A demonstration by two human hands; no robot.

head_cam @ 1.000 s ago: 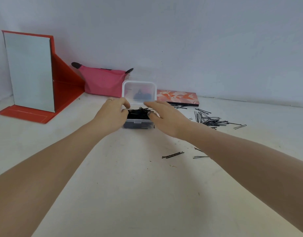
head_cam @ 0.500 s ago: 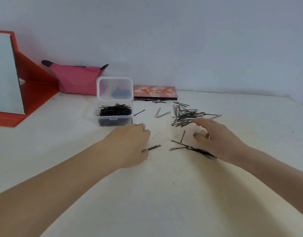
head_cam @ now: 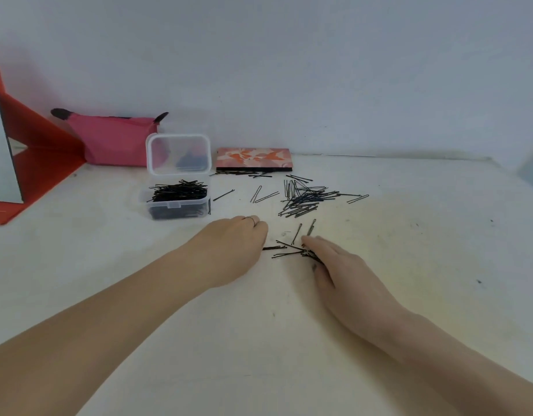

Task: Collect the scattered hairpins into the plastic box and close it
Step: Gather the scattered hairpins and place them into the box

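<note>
On the tabletop [head_cam: 409, 265] our box [head_cam: 178, 202] sits heaped with pins, lid open. Left hand [head_cam: 229, 250] curled, contents unclear; right hand [head_cam: 340, 271] flat, raking pins [head_cam: 289, 250]. Big pile [head_cam: 304, 199] left.

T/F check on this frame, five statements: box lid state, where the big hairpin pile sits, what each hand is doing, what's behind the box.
1. The plastic box has its lid standing open. True.
2. The box holds no hairpins. False: it is heaped with black hairpins.
3. The biggest loose pile of hairpins lies to the right of the box on the table. True.
4. The right hand is lifted clear of the table. False: it lies low on the table, its fingers on a few hairpins.
5. The left hand is holding the box. False: it is in front of the box, apart from it, next to those few hairpins.
</note>
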